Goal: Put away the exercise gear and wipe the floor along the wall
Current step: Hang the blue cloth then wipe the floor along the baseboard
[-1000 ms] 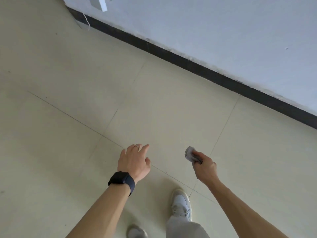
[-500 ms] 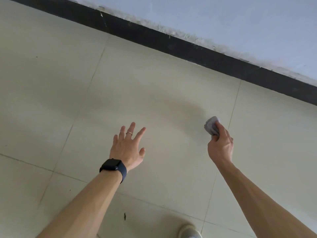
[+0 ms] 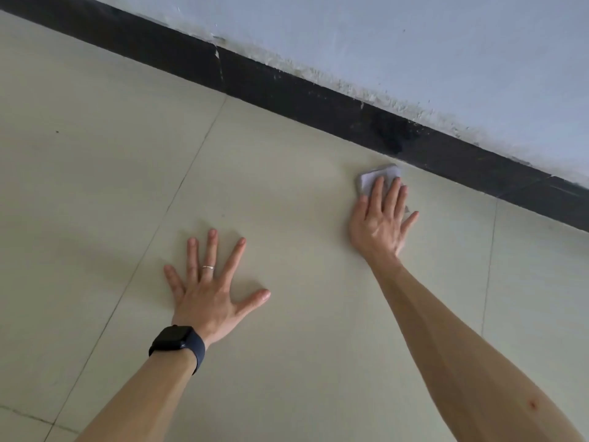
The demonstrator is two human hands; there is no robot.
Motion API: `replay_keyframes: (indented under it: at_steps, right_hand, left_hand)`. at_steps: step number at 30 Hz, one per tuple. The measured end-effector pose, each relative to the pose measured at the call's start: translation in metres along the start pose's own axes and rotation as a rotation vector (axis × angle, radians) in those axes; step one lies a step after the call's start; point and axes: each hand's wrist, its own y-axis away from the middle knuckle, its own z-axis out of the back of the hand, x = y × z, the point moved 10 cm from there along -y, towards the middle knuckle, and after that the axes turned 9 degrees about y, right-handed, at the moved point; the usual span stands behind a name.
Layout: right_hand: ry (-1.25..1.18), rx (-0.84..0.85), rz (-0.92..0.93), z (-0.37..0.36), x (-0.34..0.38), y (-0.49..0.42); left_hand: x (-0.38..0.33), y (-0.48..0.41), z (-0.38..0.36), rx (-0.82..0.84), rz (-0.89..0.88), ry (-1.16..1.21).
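Note:
A small folded grey cloth [image 3: 371, 179] lies flat on the beige floor tiles [image 3: 287, 186], close to the black skirting board [image 3: 318, 100]. My right hand [image 3: 381, 218] presses on the cloth with straight fingers, covering its near part. My left hand [image 3: 208, 288] rests flat on the floor with fingers spread wide, a ring on one finger and a black watch on the wrist. It lies well left of the cloth and nearer to me. No exercise gear is in view.
The white wall [image 3: 446, 59] runs diagonally from upper left to right, with chipped paint above the skirting. Thin tile joints [image 3: 178, 193] cross the floor.
I have come down close to the floor. My left hand dropped flat onto the tile. My right hand went from gripping the bunched cloth in the air to pressing it on the floor by the skirting.

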Motion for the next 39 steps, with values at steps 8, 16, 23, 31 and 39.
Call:
replay_keyframes:
  at_steps: [8,16,23,31,39]
  right_hand:
    - [0.265,0.210,0.556,-0.020,0.118,0.008]
    - [0.255,0.201,0.662,-0.040,0.241,0.018]
    - [0.427,0.276,0.871,-0.051,0.298,0.044]
    - [0.469,0.291,0.963,-0.052,0.278,0.079]
    - [0.534,0.312,1.441,-0.068,0.194,0.236]
  left_hand:
    - [0.001,-0.002,-0.003,0.075,0.011,0.020]
    - [0.004,-0.002,-0.004,0.104,0.017,0.063]
    - [0.001,0.000,-0.001,0.120,-0.012,0.095]
    - [0.117,0.067,0.017,-0.223,0.104,0.033]
    - [0.173,0.094,0.019,-0.140,0.256,0.038]
